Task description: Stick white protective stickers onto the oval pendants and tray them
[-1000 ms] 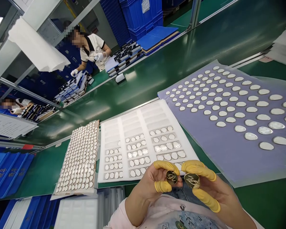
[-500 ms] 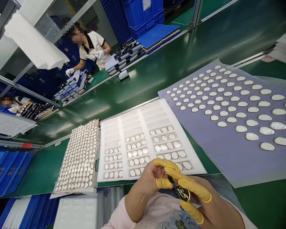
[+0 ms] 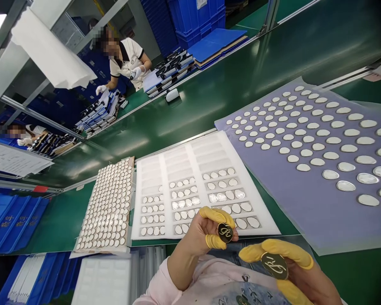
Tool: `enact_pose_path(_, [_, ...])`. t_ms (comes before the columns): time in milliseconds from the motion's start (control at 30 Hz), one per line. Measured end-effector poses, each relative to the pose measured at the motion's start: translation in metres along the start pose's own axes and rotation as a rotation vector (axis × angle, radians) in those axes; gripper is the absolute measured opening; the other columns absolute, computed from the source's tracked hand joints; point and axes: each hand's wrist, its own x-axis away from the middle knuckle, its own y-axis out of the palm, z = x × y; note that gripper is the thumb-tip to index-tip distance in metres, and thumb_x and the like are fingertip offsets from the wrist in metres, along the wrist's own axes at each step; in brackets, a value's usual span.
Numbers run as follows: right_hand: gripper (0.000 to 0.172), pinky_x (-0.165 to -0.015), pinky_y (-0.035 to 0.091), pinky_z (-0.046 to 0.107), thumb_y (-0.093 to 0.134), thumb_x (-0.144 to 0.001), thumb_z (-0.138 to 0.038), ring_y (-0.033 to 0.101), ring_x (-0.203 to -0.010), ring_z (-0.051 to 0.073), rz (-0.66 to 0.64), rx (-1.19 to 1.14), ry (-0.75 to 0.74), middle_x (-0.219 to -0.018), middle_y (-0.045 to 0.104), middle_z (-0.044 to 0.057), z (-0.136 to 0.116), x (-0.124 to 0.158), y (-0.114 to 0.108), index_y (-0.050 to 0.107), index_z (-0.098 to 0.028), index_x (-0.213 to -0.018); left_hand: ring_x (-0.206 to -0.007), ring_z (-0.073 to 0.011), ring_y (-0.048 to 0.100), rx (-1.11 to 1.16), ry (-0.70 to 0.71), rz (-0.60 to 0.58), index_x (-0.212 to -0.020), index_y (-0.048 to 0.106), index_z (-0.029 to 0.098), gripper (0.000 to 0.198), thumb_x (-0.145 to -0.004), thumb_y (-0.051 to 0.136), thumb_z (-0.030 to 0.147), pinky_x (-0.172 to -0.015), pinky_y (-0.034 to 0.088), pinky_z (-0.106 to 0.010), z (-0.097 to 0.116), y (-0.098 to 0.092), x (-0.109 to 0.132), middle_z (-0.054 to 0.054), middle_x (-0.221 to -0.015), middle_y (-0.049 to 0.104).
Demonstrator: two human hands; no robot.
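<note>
Yellow finger cots (image 3: 217, 216) sheathe the fingertips, the hands held apart below the white foam tray (image 3: 184, 156). The left hand (image 3: 203, 235) pinches a gold monogram disc (image 3: 225, 232), the right hand (image 3: 300, 275) a second gold disc (image 3: 274, 265), edges only, sparing the polished faces.

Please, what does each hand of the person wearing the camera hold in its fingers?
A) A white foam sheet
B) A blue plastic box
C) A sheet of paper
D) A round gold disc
D. The left hand pinches one gold disc and the right hand pinches another gold disc, each with a dark mark.
</note>
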Motion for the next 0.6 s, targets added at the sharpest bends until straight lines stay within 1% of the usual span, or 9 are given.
enact_pose_path(100, [0.03, -0.071, 0.062, 0.038, 0.062, -0.09, -0.052, 0.076, -0.091, 0.032, 0.084, -0.189, 0.098, -0.098, 0.078, 0.012, -0.01, -0.004, 0.008, 0.069, -0.038, -0.116, -0.082, -0.0126, 0.069, -0.012, -0.009, 0.026, -0.097, 0.067, 0.025, 0.046, -0.06, 0.093, 0.018, -0.07, 0.055, -0.024, 0.001, -0.001, 0.001, -0.001, -0.098, 0.067])
enact_pose_path(167, [0.029, -0.079, 0.062, 0.039, 0.066, -0.088, -0.052, 0.075, -0.095, 0.03, 0.094, -0.221, 0.1, -0.1, 0.078, 0.01, -0.014, -0.009, 0.012, 0.07, -0.039, -0.113, -0.08, -0.013, 0.068, -0.04, -0.017, 0.059, -0.095, 0.066, 0.024, 0.046, -0.059, 0.094, 0.022, -0.07, 0.055, -0.025, 0.002, -0.003, 0.002, -0.001, -0.096, 0.067])
enact_pose_path(267, [0.031, -0.086, 0.061, 0.04, 0.068, -0.087, -0.052, 0.073, -0.099, 0.03, 0.078, -0.12, 0.054, -0.106, 0.078, 0.01, -0.012, -0.018, 0.013, 0.071, -0.035, -0.112, -0.078, -0.0146, 0.066, -0.159, -0.004, 0.147, -0.093, 0.064, 0.022, 0.047, -0.06, 0.094, 0.033, -0.071, 0.055, -0.029, 0.009, -0.01, 0.004, -0.002, -0.092, 0.066])
enact_pose_path(333, [0.033, -0.085, 0.061, 0.038, 0.068, -0.086, -0.051, 0.073, -0.099, 0.029, 0.07, -0.001, 0.039, -0.108, 0.077, 0.01, -0.003, -0.026, 0.009, 0.072, -0.032, -0.113, -0.08, -0.0167, 0.066, -0.311, -0.023, 0.225, -0.095, 0.063, 0.02, 0.047, -0.064, 0.091, 0.043, -0.074, 0.055, -0.032, 0.02, -0.022, 0.007, -0.004, -0.092, 0.067])
enact_pose_path(400, [0.036, -0.075, 0.063, 0.033, 0.069, -0.084, -0.052, 0.074, -0.09, 0.028, 0.047, 0.104, 0.018, -0.104, 0.078, 0.01, 0.009, -0.035, 0.003, 0.073, -0.031, -0.113, -0.086, -0.0191, 0.066, -0.541, -0.067, 0.323, -0.1, 0.064, 0.018, 0.044, -0.073, 0.083, 0.048, -0.081, 0.054, -0.036, 0.036, -0.04, 0.011, -0.007, -0.096, 0.068])
enact_pose_path(433, [0.038, -0.066, 0.063, 0.03, 0.07, -0.083, -0.053, 0.075, -0.082, 0.026, 0.028, 0.148, 0.008, -0.1, 0.078, 0.009, 0.014, -0.038, 0.001, 0.073, -0.03, -0.113, -0.088, -0.0194, 0.066, -0.727, -0.089, 0.4, -0.103, 0.064, 0.018, 0.04, -0.079, 0.077, 0.047, -0.084, 0.053, -0.036, 0.045, -0.05, 0.014, -0.008, -0.099, 0.068])
enact_pose_path(500, [0.041, -0.053, 0.06, 0.027, 0.07, -0.081, -0.055, 0.072, -0.067, 0.023, -0.004, 0.216, -0.006, -0.092, 0.078, 0.008, 0.021, -0.044, -0.002, 0.074, -0.029, -0.112, -0.095, -0.0197, 0.066, -1.188, -0.132, 0.61, -0.111, 0.064, 0.019, 0.032, -0.087, 0.067, 0.04, -0.09, 0.052, -0.036, 0.064, -0.072, 0.019, -0.008, -0.104, 0.069])
enact_pose_path(567, [0.04, -0.054, 0.06, 0.027, 0.069, -0.082, -0.056, 0.068, -0.061, 0.02, -0.011, 0.252, -0.015, -0.09, 0.076, 0.007, 0.021, -0.048, -0.002, 0.074, -0.029, -0.112, -0.104, -0.0219, 0.064, -1.576, -0.178, 0.827, -0.116, 0.063, 0.02, 0.028, -0.091, 0.061, 0.033, -0.097, 0.049, -0.038, 0.082, -0.093, 0.023, -0.009, -0.11, 0.068])
enact_pose_path(600, [0.04, -0.058, 0.061, 0.029, 0.068, -0.083, -0.056, 0.066, -0.06, 0.019, -0.003, 0.261, -0.014, -0.09, 0.076, 0.007, 0.018, -0.049, -0.001, 0.073, -0.029, -0.112, -0.109, -0.024, 0.062, -1.693, -0.203, 0.916, -0.117, 0.063, 0.019, 0.029, -0.091, 0.058, 0.03, -0.101, 0.046, -0.041, 0.09, -0.103, 0.024, -0.011, -0.114, 0.067])
